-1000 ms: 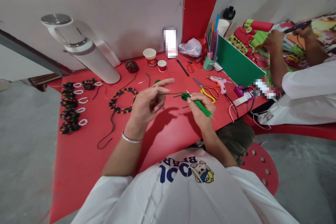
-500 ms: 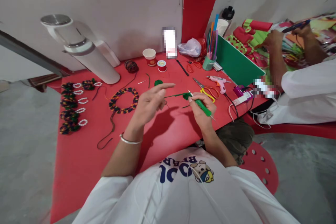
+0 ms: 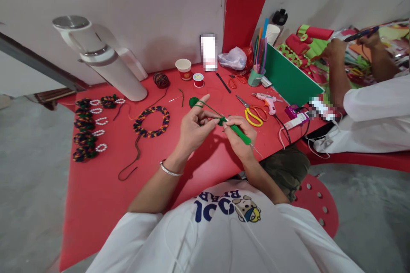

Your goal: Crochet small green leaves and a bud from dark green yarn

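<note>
Over the red table my right hand is closed around a green-handled crochet hook. My left hand sits close beside it, fingers pinched on a small green crocheted piece. Green yarn runs over my raised forefinger and back to a small green yarn ball on the table. The hook's metal tip meets the crocheted piece between both hands.
A multicoloured crochet ring, several small crochet-and-pearl pieces, yellow scissors, a glue gun, paper cup, thread spool and a white appliance lie around. Another person works at the right.
My left hand, spread wide and apart from the right a second ago, has come right and closed onto the green piece at the hook. The right hand barely moved.
</note>
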Demonstrator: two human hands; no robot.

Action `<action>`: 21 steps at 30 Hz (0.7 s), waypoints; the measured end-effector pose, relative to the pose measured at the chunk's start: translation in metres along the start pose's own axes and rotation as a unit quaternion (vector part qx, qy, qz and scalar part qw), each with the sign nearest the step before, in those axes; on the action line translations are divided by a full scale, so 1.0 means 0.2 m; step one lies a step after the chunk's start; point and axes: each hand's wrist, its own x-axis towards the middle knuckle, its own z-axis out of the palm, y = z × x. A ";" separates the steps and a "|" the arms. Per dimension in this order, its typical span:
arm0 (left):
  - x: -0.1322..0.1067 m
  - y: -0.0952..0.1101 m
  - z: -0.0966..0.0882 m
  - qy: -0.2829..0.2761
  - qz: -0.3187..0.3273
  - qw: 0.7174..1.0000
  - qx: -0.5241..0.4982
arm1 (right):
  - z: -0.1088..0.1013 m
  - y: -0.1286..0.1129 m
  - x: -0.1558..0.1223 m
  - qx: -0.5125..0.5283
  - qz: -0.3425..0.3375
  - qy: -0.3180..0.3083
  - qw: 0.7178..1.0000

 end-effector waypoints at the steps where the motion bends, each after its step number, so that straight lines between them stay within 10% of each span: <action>1: 0.00 0.01 0.00 0.003 -0.009 1.000 -0.014 | 0.00 0.00 0.00 0.008 -0.004 -0.003 1.000; 21: 0.00 0.02 -0.01 0.000 -0.037 0.997 -0.064 | -0.05 -0.02 -0.01 0.017 0.012 -0.078 0.997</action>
